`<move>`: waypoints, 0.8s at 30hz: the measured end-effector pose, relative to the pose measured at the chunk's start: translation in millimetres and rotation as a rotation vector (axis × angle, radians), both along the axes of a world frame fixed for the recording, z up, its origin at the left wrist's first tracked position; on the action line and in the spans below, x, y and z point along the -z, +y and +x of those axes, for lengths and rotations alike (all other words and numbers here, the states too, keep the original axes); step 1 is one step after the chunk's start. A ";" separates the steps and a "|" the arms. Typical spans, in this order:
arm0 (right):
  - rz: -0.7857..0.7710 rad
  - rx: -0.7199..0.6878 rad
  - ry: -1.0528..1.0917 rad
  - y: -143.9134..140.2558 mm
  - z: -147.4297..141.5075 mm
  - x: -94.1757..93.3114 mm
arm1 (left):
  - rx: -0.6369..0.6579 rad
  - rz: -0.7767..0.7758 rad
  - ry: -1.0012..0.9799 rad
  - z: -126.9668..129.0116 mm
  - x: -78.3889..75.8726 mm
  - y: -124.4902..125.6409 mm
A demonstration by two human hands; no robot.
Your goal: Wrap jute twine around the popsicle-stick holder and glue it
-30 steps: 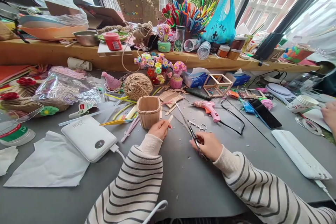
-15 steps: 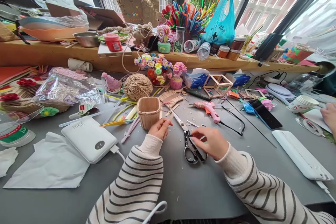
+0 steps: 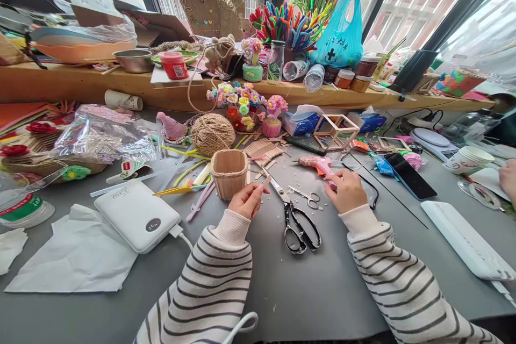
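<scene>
Wooden stick: short, pale, flat; I am pinching it in the left hand, just right of the wooden cup.
Glue gun: pink and orange, lying beyond the large scissors; my right hand is gripping its handle.

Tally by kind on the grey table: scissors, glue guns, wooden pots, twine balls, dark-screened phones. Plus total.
Scissors: 2
Glue gun: 1
Wooden pot: 1
Twine ball: 1
Dark-screened phone: 1
Total: 6
</scene>
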State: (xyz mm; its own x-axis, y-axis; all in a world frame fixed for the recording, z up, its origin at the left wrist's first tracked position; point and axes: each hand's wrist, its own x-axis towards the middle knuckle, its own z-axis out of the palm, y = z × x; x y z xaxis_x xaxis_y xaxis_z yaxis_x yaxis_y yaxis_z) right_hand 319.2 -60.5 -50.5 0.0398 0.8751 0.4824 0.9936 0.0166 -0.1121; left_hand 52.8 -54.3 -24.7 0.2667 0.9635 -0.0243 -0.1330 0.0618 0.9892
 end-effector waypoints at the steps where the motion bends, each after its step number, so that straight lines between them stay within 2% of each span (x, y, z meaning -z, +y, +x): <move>1: 0.009 0.005 -0.018 0.4 0.4 1.2 | -0.002 -0.001 0.001 0.1 0.0 -0.1; 9: 0.009 0.034 -0.118 3.5 -3.8 3.6 | -0.015 -0.007 0.008 0.9 1.3 -0.6; 14: -0.030 0.044 -0.093 11.4 -12.3 0.1 | -0.024 -0.009 0.006 1.7 2.2 -0.4; 19: -0.044 0.020 0.066 16.7 -16.5 -3.1 | -0.041 -0.004 -0.003 2.1 4.4 0.0; 24: -0.047 -0.049 0.392 0.6 -25.3 -13.2 | -0.063 -0.003 -0.045 4.6 5.3 0.3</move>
State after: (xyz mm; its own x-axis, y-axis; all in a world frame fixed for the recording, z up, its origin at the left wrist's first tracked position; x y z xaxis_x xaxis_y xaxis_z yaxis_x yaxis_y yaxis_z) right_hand 293.9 -59.8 -37.3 0.1707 0.9014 0.3979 0.8735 0.0484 -0.4845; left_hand 57.5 -54.0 -30.0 0.2061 0.9784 -0.0164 -0.1810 0.0546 0.9820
